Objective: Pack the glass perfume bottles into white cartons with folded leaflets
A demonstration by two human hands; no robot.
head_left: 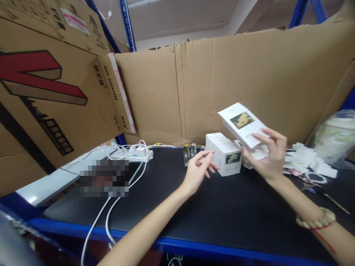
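Note:
A white box (235, 120) with a picture of a yellow flower is held up and tilted in my right hand (267, 159), the thumb on one side and the fingers on the other. My left hand (198, 168) holds nothing; its fingers are loosely bent and apart. Just beyond it stands a row of white boxes (231, 168), the front one with a white flower picture. Small glass bottles (186, 156), one gold-capped and others silver-capped, are lined up left of the boxes, partly behind my left hand.
White paper scraps (307, 159), a bracelet (316, 178) and a bagged cup (338, 136) lie at the right. White cables (104, 210) run over the left of the black tabletop (222, 214) from a power strip (138, 153). Cardboard (149, 92) walls the back and left.

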